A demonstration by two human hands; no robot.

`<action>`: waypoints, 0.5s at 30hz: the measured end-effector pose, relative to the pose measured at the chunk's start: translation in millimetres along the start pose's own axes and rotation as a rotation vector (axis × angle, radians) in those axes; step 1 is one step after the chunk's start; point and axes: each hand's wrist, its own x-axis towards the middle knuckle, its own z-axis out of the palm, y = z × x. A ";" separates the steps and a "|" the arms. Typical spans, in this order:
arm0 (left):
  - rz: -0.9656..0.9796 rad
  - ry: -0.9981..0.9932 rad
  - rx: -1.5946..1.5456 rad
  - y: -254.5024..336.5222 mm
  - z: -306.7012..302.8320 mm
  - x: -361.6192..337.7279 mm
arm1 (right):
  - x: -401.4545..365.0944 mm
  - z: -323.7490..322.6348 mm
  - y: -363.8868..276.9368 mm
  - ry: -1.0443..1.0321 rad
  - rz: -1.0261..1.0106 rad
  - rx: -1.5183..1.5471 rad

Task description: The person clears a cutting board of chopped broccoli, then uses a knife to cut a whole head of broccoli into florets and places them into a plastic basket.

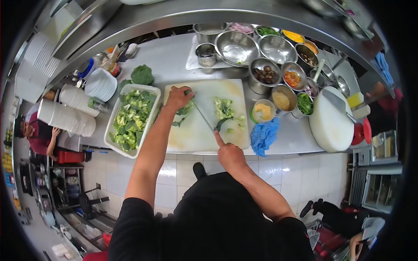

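head view: single camera on wearer's head, wide fisheye, dark curved rim
facing: forward, steeply down
cutting board (187, 137): near, mid-frame, seen from above
black shirt (213, 213): closest, bottom centre
overhead shelf (196, 18): across top, bowed by lens
tiled floor (274, 167): below counter (296, 132) edge, farther down
sides: room, farther off

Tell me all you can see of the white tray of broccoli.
The white tray is rectangular with rounded corners, a raised rim and sloping walls, plastic by its look. It sits upright on the steel counter, left of the cutting board, filled with cut broccoli that hides its base. The left forearm crosses the view by its right side; contact can't be confirmed.
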 end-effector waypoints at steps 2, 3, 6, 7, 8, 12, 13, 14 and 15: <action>0.075 0.117 0.137 13.2 2.1 -6.7 | 6.7 4.0 -2.9 -0.110 0.028 -0.075; 0.122 0.095 0.162 11.9 5.3 -3.7 | 8.5 5.9 -5.2 -0.140 0.030 -0.063; 0.273 0.085 0.246 -14.4 26.1 13.0 | 15.2 18.8 -12.0 -0.191 0.042 0.037; 0.296 0.122 0.231 -13.4 29.6 12.7 | 18.3 31.8 -9.5 -0.176 0.052 0.065; 0.299 0.100 0.234 -9.4 27.8 13.5 | 17.3 42.8 -11.0 -0.109 0.044 0.059; 0.243 -0.052 0.400 30.2 22.4 11.3 | 18.7 47.7 -25.1 -0.075 0.125 0.113; 0.225 -0.027 0.402 29.2 23.6 9.8 | 20.8 53.2 -26.1 -0.055 0.149 0.109; 0.247 -0.024 0.399 25.2 27.4 12.4 | 23.2 58.5 -25.0 -0.061 0.147 0.123; 0.235 -0.036 0.393 24.6 28.3 14.4 | 25.0 62.6 -24.2 -0.069 0.141 0.137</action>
